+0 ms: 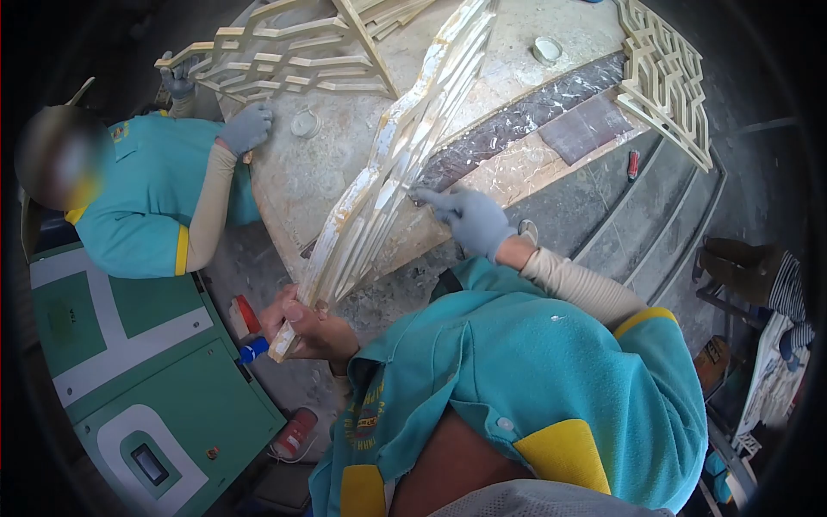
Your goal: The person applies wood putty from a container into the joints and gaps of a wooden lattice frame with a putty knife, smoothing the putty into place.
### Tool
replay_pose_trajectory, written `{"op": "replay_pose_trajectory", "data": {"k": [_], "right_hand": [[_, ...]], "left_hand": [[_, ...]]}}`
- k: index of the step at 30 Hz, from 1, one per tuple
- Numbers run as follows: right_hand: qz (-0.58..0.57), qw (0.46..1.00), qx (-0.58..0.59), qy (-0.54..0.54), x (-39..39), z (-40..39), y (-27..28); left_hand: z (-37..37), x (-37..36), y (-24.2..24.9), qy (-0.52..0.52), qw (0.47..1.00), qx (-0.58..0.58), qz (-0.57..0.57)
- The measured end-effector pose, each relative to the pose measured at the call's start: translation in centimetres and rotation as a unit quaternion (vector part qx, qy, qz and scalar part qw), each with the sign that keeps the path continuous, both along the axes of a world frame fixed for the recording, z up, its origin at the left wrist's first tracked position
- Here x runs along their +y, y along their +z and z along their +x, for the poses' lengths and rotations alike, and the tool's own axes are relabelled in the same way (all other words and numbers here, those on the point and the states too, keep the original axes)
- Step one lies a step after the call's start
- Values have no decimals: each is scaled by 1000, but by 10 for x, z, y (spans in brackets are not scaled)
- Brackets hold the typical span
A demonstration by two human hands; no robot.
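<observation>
A long wooden lattice panel (379,159), its edge smeared with white filler, stands tilted on edge across the table. My bare left hand (303,323) is wrapped round the panel's near lower end. My right hand (472,220), in a grey glove, is beside the panel's middle. Its index finger stretches toward the slats and appears to touch them; the other fingers are partly curled. I cannot make out any tool in it.
A co-worker in a teal shirt (164,189) has gloved hands near another lattice (293,65). The stained table (284,189) bears a round tin (547,50) and a round lid-like piece (304,123). A third lattice (663,77) overhangs the right edge. A green machine (155,345) stands left.
</observation>
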State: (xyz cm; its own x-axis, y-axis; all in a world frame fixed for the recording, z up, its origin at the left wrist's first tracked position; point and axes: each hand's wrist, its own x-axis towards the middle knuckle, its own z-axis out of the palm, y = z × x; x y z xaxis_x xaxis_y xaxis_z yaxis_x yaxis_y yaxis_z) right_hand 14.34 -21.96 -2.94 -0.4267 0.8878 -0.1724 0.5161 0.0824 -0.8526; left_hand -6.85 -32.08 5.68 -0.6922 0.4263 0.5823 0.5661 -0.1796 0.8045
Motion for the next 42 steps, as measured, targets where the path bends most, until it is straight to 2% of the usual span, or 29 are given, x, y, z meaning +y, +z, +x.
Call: {"op": "replay_pose_trajectory", "data": {"k": [2, 4, 5, 7, 10, 14, 17, 20, 22, 26, 29, 31, 34, 38, 42], "right_hand": [[4, 1000, 11, 6, -3, 2, 4], [-28, 996, 64, 62, -7, 8, 8], [-29, 996, 64, 63, -7, 11, 7], [-35, 996, 79, -15, 0, 17, 4], [-42, 997, 59, -24, 0, 14, -12], [-10, 999, 44, -8, -12, 5, -12], [-42, 994, 89, 36, -12, 6, -12], [-53, 977, 206, -25, -10, 8, -21], [-78, 981, 170, -57, -8, 10, -31], [-110, 975, 178, -74, -10, 3, -34], [-179, 964, 182, -70, -12, 2, -24], [-260, 926, 270, -34, -17, 3, -16], [-261, 916, 292, -90, -19, 8, -31], [-226, 927, 277, -115, -25, 3, -53], [-298, 867, 361, -170, -26, -13, -68]], "left_hand": [[-1, 3, 0, -8, 1000, -14, 0], [-2, 6, 3, 21, 1000, -6, -15], [0, 6, 8, 23, 1000, -7, -15], [4, 9, 17, -16, 998, -52, -31], [-6, 11, 10, -12, 1000, -23, -17], [5, 20, 22, -6, 998, -59, -10], [1, 26, 22, -30, 999, -42, 17], [-2, 29, 22, -14, 999, -46, 13], [-6, 29, 20, -15, 999, -31, 14], [-7, 28, 20, -15, 999, -40, 5], [-8, 24, 18, -24, 999, -22, -3], [-5, 24, 19, -21, 999, -31, -1], [-10, 18, 17, -26, 998, -51, -16], [-5, 25, 24, -34, 999, -27, -6], [5, 37, 41, -47, 996, -78, -6]]}}
